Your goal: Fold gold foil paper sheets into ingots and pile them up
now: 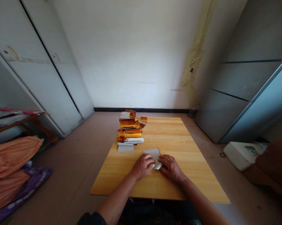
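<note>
A small white sheet of paper point(153, 154) lies near the front middle of a wooden table point(178, 137). My left hand point(143, 165) rests on the sheet's near left part with its fingers curled and pressed down on it. My right hand point(170, 167) presses the sheet's near right corner, fingers bent and together. The two hands almost touch over the paper. Behind them, at the table's left, stands a pile of gold foil papers point(129, 128) with white sheets point(126, 146) at its base.
Tall pale cabinets point(37, 68) line the left wall and grey ones point(244, 81) the right. Orange and purple bags point(12, 168) lie on the floor at left. A white box point(241, 153) sits on the floor at right.
</note>
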Motion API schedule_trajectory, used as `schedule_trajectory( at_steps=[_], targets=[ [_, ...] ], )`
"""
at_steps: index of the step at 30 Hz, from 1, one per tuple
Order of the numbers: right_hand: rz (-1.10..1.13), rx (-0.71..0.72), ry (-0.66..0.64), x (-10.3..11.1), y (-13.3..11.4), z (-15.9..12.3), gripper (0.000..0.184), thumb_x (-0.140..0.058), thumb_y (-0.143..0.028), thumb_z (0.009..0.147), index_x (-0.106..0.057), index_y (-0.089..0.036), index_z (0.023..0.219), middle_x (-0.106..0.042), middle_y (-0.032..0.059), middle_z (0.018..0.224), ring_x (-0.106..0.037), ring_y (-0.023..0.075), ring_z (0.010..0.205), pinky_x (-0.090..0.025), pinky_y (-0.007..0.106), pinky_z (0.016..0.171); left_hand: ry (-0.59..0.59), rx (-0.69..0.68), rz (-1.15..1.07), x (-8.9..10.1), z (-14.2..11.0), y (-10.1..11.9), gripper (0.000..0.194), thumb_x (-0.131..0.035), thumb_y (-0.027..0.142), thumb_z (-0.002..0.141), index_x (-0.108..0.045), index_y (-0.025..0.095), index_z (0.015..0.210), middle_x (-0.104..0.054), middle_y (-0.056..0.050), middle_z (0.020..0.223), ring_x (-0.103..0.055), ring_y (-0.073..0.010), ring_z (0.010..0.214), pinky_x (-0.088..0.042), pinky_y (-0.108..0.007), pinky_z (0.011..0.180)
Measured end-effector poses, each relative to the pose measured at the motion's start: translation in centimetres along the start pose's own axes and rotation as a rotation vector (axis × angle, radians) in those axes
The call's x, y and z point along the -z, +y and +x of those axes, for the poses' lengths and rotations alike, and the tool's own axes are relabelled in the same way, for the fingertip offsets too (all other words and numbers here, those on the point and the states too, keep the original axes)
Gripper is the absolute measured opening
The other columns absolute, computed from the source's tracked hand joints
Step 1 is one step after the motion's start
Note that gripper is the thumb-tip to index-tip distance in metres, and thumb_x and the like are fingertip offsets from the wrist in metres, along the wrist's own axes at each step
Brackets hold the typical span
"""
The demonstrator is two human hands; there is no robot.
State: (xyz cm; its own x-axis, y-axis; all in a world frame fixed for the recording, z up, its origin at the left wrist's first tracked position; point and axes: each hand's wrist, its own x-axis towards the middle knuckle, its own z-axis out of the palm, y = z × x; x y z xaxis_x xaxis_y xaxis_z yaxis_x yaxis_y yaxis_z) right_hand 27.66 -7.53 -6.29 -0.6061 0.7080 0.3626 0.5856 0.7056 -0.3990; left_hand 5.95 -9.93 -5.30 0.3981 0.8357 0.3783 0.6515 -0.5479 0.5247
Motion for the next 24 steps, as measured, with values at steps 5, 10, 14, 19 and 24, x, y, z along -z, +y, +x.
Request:
schedule_trajectory(
  at_steps=[5, 10, 14, 19, 24],
  targets=[
    [0.066, -0.120, 0.053, -0.5, 0.7, 0.7, 0.035, -0.050, -0.036, 0.087, -0.059, -0.020, 0.116, -0.062, 0.0112, 0.116, -0.055, 0.0228, 0.108, -0.042, 0.040, 0.092, -0.096, -0.014, -0.092, 1.2, -0.4, -0.2, 0.041, -0.052, 0.038, 0.083, -0.057, 0.021, 0.120, -0.059, -0.008, 0.121, -0.052, -0.0205, 0.113, -0.039, -0.036, 0.100],
    [0.116, -0.120, 0.066, -0.8, 0.8, 0.9, 0.053, -0.055, -0.033, 0.080, -0.047, -0.019, 0.131, -0.053, 0.0133, 0.129, -0.050, 0.0247, 0.117, -0.040, 0.042, 0.096, -0.086, 0.102, -0.117, 0.8, 0.6, -0.3, 0.030, -0.046, 0.033, 0.087, -0.064, 0.021, 0.108, -0.066, -0.007, 0.109, -0.057, -0.0195, 0.104, -0.041, -0.035, 0.097],
    [0.205, -0.136, 0.136, -0.9, 1.0, 0.8, 0.032, -0.051, -0.031, 0.083, -0.061, -0.021, 0.112, -0.061, 0.0108, 0.118, -0.054, 0.0222, 0.111, -0.043, 0.039, 0.093, -0.038, 0.069, -0.090, 0.0, 1.6, -0.8, 0.025, -0.044, 0.023, 0.086, -0.068, 0.020, 0.095, -0.068, -0.005, 0.101, -0.060, -0.0171, 0.097, -0.042, -0.034, 0.097],
    [0.256, -0.370, 0.111, -0.8, 1.0, 2.4, 0.031, -0.040, -0.034, 0.090, -0.067, -0.020, 0.089, -0.069, 0.0055, 0.084, -0.063, 0.0174, 0.079, -0.047, 0.027, 0.073, 0.013, 0.145, -0.098, -1.1, 2.7, -2.2, 0.016, -0.054, 0.019, 0.079, -0.068, 0.019, 0.087, -0.070, -0.004, 0.090, -0.063, -0.0171, 0.087, -0.049, -0.032, 0.087],
    [0.057, -0.562, 0.121, -1.5, 0.3, 5.3, 0.032, -0.037, -0.038, 0.093, -0.063, -0.021, 0.086, -0.068, 0.0024, 0.078, -0.062, 0.0133, 0.068, -0.039, 0.020, 0.059, 0.197, 0.312, -0.076, -2.2, 3.0, -2.8, 0.046, -0.060, 0.013, 0.072, -0.055, 0.021, 0.117, -0.066, -0.005, 0.108, -0.063, -0.0182, 0.095, -0.051, -0.033, 0.088]
  ],
)
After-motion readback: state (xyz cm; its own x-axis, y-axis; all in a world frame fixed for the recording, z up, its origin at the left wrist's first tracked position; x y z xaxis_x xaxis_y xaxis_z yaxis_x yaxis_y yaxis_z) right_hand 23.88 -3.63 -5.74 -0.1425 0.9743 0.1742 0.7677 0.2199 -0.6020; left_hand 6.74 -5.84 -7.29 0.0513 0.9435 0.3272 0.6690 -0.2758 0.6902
